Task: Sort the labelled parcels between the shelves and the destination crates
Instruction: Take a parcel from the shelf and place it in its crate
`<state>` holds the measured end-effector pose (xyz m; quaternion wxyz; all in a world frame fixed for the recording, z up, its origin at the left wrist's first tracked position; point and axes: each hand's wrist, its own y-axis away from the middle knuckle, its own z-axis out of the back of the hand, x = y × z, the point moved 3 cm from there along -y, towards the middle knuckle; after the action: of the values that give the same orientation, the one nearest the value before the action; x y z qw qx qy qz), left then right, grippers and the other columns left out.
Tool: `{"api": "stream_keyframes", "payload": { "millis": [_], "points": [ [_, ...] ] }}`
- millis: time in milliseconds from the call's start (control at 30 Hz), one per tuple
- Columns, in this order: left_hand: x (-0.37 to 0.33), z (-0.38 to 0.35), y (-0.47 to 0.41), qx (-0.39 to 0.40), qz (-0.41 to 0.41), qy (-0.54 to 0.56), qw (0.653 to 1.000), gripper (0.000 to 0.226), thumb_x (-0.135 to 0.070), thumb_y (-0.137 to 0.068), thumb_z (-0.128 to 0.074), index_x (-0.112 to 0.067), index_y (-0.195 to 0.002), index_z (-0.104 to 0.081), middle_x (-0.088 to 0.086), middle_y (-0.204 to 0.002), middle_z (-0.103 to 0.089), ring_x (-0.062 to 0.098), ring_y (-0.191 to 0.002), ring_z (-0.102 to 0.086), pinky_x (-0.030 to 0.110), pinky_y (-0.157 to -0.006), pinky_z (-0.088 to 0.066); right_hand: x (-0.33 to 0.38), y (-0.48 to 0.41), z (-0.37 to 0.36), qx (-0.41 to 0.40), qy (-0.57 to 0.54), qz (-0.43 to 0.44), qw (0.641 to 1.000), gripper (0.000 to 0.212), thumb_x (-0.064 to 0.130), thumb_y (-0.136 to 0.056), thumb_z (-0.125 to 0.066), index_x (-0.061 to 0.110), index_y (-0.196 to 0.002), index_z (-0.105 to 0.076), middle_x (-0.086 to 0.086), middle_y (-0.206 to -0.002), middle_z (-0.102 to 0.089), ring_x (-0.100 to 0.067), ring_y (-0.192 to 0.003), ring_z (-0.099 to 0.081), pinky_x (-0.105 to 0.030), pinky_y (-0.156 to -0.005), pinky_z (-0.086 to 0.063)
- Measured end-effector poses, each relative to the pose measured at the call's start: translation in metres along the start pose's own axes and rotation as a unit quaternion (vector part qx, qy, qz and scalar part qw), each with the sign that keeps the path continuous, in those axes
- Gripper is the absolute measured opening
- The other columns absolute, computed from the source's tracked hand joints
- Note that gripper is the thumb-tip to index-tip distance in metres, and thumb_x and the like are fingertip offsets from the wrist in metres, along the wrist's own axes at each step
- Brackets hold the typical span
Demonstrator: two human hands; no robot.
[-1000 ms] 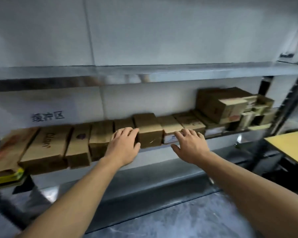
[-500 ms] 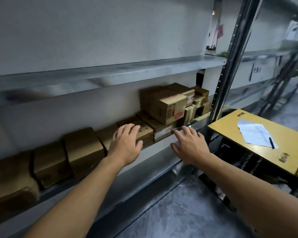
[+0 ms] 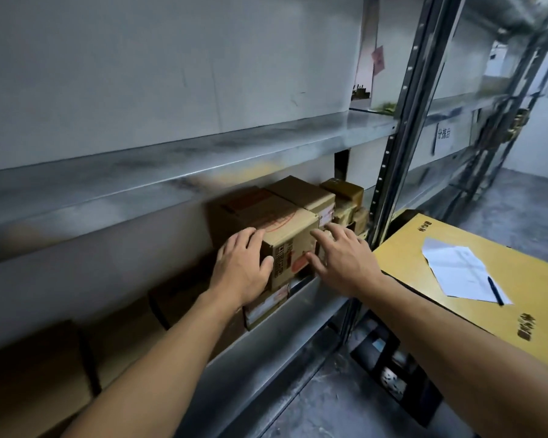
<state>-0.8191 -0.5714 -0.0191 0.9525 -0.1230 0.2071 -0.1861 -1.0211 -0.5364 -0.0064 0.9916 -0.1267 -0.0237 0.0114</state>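
Both arms have reached further in than half a second ago, flanking the top box (image 3: 290,245) on the shelf (image 3: 310,298): left hand (image 3: 244,267) flat against its left side, fingers together, right hand (image 3: 345,260) at its right edge, fingers spread.

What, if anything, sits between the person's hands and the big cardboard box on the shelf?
Nothing visible. The left hand lies against the box on its left side, and the right hand is at its right front edge, fingers spread. Smaller boxes stand behind, not between.
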Motion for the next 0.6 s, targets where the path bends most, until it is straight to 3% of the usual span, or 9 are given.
{"api": "stream_keyframes", "payload": {
  "millis": [133,200,267,333,467,600],
  "points": [
    [0.001,-0.020,-0.015,0.009,0.040,0.044,0.998,0.057,-0.047,-0.100,-0.041,-0.025,-0.152,-0.031,-0.002,-0.158,-0.024,0.022,-0.143,-0.025,0.046,-0.117,-0.025,-0.016,-0.043,-0.012,-0.001,-0.140,-0.027,0.990,0.058,0.059,-0.101,-0.041,0.032,-0.152,-0.038,-0.008,-0.156,-0.037,-0.030,-0.142,-0.037,-0.048,-0.112,-0.041],
    [0.000,-0.025,-0.012,-0.004,0.095,0.131,0.987,0.051,-0.045,-0.101,-0.042,-0.033,-0.150,-0.034,-0.002,-0.160,-0.019,0.024,-0.145,-0.022,0.044,-0.118,-0.024,-0.021,-0.063,-0.019,0.010,-0.257,-0.064,0.964,0.057,0.057,-0.101,-0.045,0.033,-0.152,-0.039,-0.010,-0.155,-0.037,-0.030,-0.139,-0.040,-0.044,-0.106,-0.046],
    [0.000,-0.033,-0.009,-0.031,0.181,0.250,0.951,0.050,-0.044,-0.102,-0.043,-0.041,-0.150,-0.032,0.001,-0.163,-0.014,0.025,-0.148,-0.018,0.041,-0.118,-0.021,-0.023,-0.078,-0.027,0.033,-0.338,-0.072,0.938,0.056,0.054,-0.102,-0.046,0.031,-0.153,-0.040,-0.011,-0.152,-0.040,-0.028,-0.133,-0.045,-0.033,-0.091,-0.050],
    [-0.001,-0.042,-0.006,-0.065,0.241,0.333,0.909,0.053,-0.050,-0.100,-0.043,-0.049,-0.150,-0.027,0.001,-0.162,-0.020,0.023,-0.148,-0.022,0.043,-0.121,-0.022,-0.023,-0.085,-0.036,0.042,-0.393,-0.055,0.917,0.055,0.053,-0.102,-0.046,0.028,-0.151,-0.043,-0.009,-0.147,-0.049,-0.022,-0.122,-0.051,-0.026,-0.082,-0.048],
    [-0.015,-0.054,0.003,-0.144,0.238,0.453,0.847,0.044,-0.037,-0.104,-0.043,-0.050,-0.144,-0.031,-0.014,-0.152,-0.039,0.008,-0.142,-0.035,0.035,-0.120,-0.026,-0.030,-0.086,-0.049,0.030,-0.487,-0.046,0.872,0.048,0.057,-0.097,-0.052,0.033,-0.139,-0.056,-0.008,-0.135,-0.052,-0.023,-0.120,-0.053,-0.044,-0.100,-0.051],
    [-0.039,-0.052,0.020,-0.216,0.207,0.521,0.799,0.037,-0.022,-0.106,-0.039,-0.044,-0.134,-0.047,-0.005,-0.145,-0.052,0.005,-0.133,-0.048,0.030,-0.114,-0.037,-0.041,-0.077,-0.060,0.068,-0.555,-0.032,0.828,0.056,0.079,-0.078,-0.051,0.048,-0.124,-0.059,-0.004,-0.132,-0.052,-0.021,-0.117,-0.055,-0.051,-0.097,-0.055]
  ]
}}
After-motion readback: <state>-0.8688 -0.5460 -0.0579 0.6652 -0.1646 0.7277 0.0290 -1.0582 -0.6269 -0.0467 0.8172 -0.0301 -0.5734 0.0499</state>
